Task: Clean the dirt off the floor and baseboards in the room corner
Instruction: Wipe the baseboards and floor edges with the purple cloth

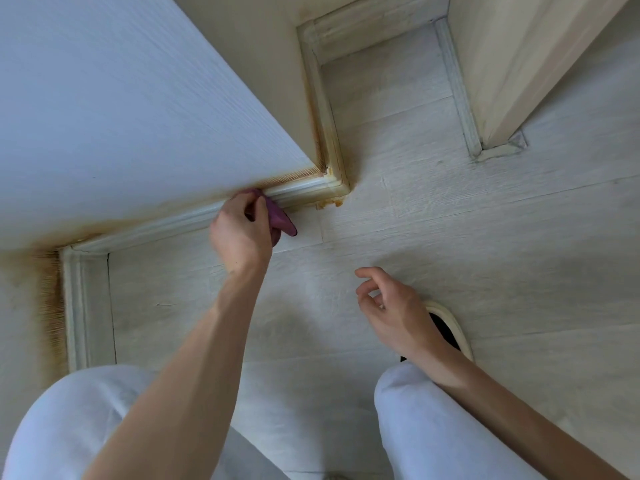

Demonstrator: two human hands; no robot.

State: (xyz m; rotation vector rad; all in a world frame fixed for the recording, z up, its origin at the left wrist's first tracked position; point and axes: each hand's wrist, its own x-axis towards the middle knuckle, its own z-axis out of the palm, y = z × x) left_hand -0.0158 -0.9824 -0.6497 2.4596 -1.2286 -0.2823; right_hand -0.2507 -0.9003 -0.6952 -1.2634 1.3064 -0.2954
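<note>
A person crouches at an outside wall corner, the left hand [242,230] gripping a purple cloth [277,216] with curled fingers and pressing it against the white baseboard [304,190] just short of the corner. The cloth's long axis runs diagonally, from a bunched end at the top of the moulding, against the wall [138,98], down to a pointed tip that aims lower right toward the pale plank floor [450,237]. Most of the cloth is hidden behind the hand, so its full shape cannot be made out. The right hand [391,306] hovers above the floor, fingers loosely curled and holding nothing. Brownish-orange staining lines the wall above the baseboard, and an orange smear [330,202] sits on the floor at the corner's foot. Behind the right wrist a cream-edged slipper [450,327] is largely covered. Both knees, in white trousers [79,420], are cut off by the lower edge, and a light wooden door [519,64] runs out of frame at upper right.
</note>
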